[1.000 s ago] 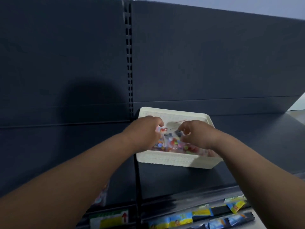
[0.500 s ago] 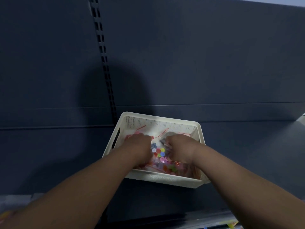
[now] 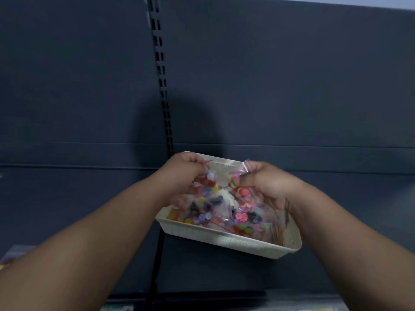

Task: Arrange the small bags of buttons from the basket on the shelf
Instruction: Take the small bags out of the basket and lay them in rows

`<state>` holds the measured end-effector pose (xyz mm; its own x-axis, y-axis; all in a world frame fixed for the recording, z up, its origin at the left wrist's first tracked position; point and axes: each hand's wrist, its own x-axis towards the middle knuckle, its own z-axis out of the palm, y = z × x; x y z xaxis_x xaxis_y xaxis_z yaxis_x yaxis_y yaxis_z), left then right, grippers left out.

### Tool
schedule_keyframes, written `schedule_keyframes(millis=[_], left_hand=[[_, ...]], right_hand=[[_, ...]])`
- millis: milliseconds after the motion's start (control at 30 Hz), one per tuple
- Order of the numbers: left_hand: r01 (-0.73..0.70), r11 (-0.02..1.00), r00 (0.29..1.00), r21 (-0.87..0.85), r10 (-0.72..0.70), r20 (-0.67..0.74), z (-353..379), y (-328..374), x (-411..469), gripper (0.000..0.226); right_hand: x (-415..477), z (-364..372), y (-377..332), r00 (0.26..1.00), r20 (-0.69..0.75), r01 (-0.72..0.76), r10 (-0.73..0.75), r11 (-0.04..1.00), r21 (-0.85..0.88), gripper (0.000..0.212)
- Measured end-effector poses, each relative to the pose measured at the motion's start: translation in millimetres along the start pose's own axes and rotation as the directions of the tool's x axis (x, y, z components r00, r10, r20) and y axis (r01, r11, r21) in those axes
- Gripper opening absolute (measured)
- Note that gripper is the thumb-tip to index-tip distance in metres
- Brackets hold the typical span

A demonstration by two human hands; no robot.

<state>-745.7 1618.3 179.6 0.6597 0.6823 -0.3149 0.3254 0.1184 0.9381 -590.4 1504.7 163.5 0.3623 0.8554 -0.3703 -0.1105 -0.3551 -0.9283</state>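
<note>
A white perforated basket (image 3: 226,240) stands on a dark shelf (image 3: 89,198), with several clear bags of coloured buttons (image 3: 243,223) lying in it. My left hand (image 3: 183,171) pinches the top of one clear button bag (image 3: 208,182) lifted above the basket's back left. My right hand (image 3: 267,182) grips the top of another clear bag (image 3: 239,187) raised over the basket's right half. Both hands are curled, and their fingertips are hidden by the bags.
Dark blue back panels rise behind the shelf, with a slotted upright (image 3: 162,86) between them. A lower shelf edge (image 3: 202,297) runs below. Something colourful (image 3: 6,261) shows blurred at the far left edge.
Both hands rose out of the basket, each lifting a bag of buttons by its top. The view shifted, so the basket sits further right and lower.
</note>
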Motion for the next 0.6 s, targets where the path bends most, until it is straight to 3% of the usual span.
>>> schedule_keyframes(millis=[100,233,400,500,600], left_hand=[[-0.013,0.998,1.000,-0.066,0.013,0.004,-17.9,6.5,-11.4,0.014],[-0.054,0.996,0.998,-0.072,0.051,-0.047,-54.4,7.3,-26.2,0.014],[0.015,0.993,0.997,-0.119,-0.023,-0.067,-103.9,-0.9,-45.7,0.019],[-0.064,0.998,0.998,-0.025,0.064,-0.009,-137.1,-12.8,-58.4,0.014],[-0.244,0.945,0.967,0.216,0.255,-0.019,-177.7,-25.5,-67.4,0.023]], right_hand=[[-3.5,15.9,-12.7,1.000,0.005,0.004,-0.004,0.992,0.125,0.022],[-10.0,55.1,-30.9,0.994,0.084,0.062,-0.074,0.988,0.139,0.030],[-4.4,125.7,-47.9,0.980,0.135,0.123,-0.149,0.975,0.185,0.024],[6.0,172.7,-52.1,0.989,0.095,0.089,-0.112,0.972,0.217,0.025],[19.4,214.2,-51.6,0.998,0.051,0.009,-0.026,0.952,0.306,0.028]])
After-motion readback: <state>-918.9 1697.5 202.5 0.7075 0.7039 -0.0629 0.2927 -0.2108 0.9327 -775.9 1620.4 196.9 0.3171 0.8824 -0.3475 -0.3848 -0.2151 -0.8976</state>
